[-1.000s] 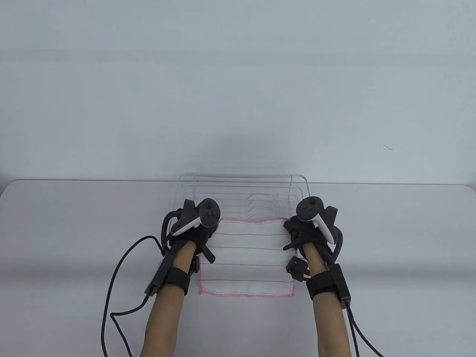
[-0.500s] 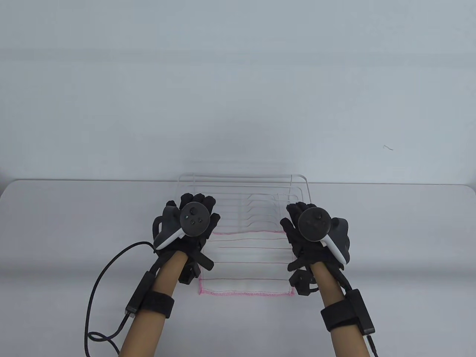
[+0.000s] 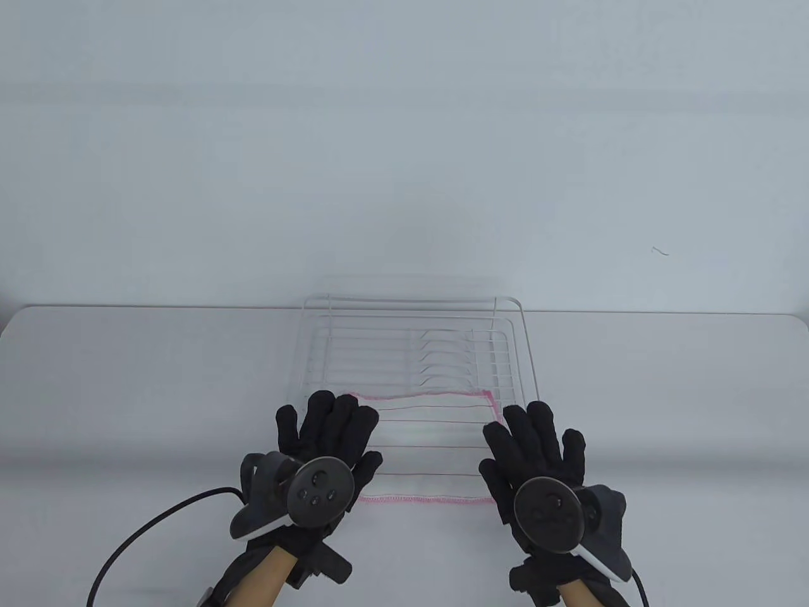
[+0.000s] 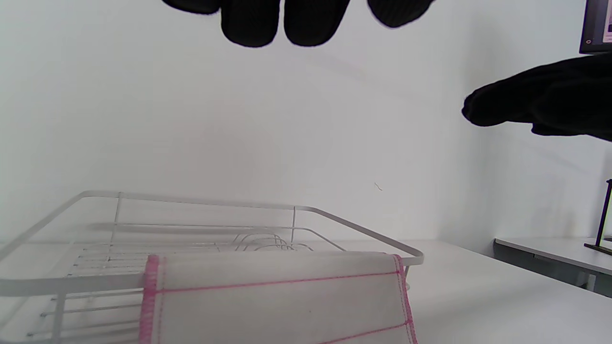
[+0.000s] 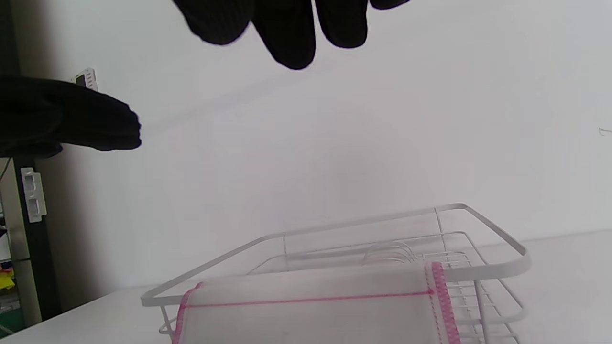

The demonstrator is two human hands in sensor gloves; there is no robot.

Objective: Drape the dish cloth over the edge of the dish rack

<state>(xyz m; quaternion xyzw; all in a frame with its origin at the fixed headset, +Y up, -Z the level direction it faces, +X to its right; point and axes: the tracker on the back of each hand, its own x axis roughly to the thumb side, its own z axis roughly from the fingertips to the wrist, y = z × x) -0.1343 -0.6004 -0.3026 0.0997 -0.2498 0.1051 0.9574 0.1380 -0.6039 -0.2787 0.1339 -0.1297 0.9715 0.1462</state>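
Observation:
A white dish cloth [image 3: 430, 442] with pink stitched edges and thin red lines hangs over the near edge of a white wire dish rack [image 3: 417, 329]. It also shows in the left wrist view [image 4: 277, 296] and the right wrist view [image 5: 311, 306], folded over the rack's front rail [image 4: 62, 284]. My left hand [image 3: 328, 436] is open with fingers spread, above the cloth's left side, not touching it. My right hand [image 3: 534, 442] is open with fingers spread, at the cloth's right side, holding nothing.
The rack stands on a pale table [image 3: 126, 379] near its far edge, against a plain wall. Its inner wire dividers [image 3: 442, 360] sit at the right half. Glove cables [image 3: 139, 537] trail at the lower left.
Both hands have let go of the cloth, opened and drawn back toward me. The cloth stays draped over the rack's near edge.

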